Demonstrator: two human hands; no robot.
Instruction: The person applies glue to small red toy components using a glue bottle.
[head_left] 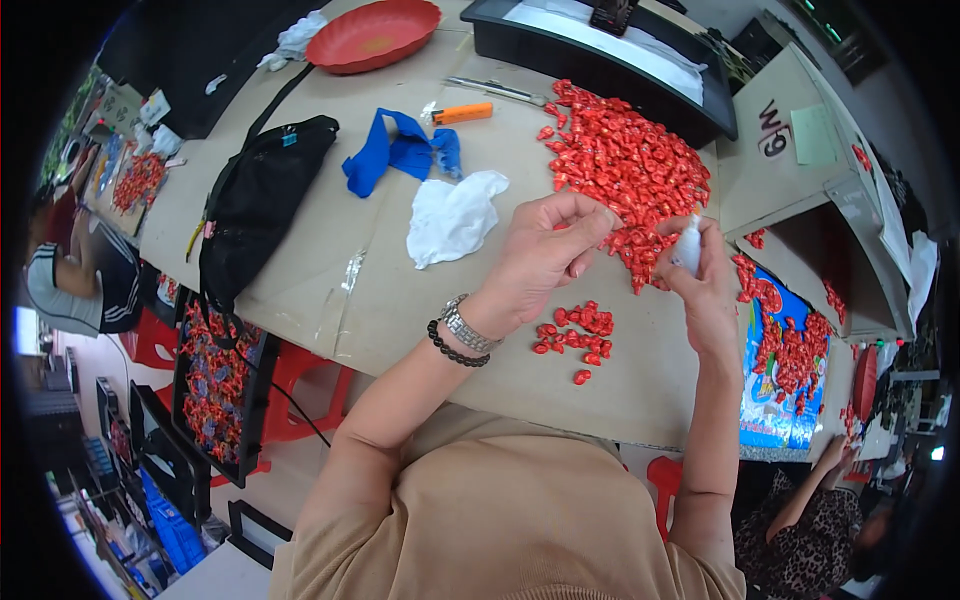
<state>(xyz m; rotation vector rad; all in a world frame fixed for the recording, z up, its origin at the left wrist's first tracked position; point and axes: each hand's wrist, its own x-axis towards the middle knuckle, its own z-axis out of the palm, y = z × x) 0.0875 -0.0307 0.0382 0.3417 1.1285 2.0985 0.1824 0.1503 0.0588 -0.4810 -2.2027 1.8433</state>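
My right hand (708, 285) is closed around a small white squeeze bottle (686, 250), its narrow yellowish tip pointing up. To its left, my left hand (545, 250) is raised above the table with thumb and forefinger pinched together. What those fingers hold, if anything, is too small to make out. Beyond both hands spreads a large heap of small shiny red pieces (625, 150), reaching down behind the fingers. A smaller group of red pieces (580, 330) lies on the table between my forearms.
A crumpled white cloth (455, 215), blue cloth (390, 150), orange lighter (463, 114) and black bag (270, 200) lie leftward. A red bowl (372, 36) and black tray (600, 62) stand far back. A box-like shelf (790, 170) bounds the right. Other people work at both sides.
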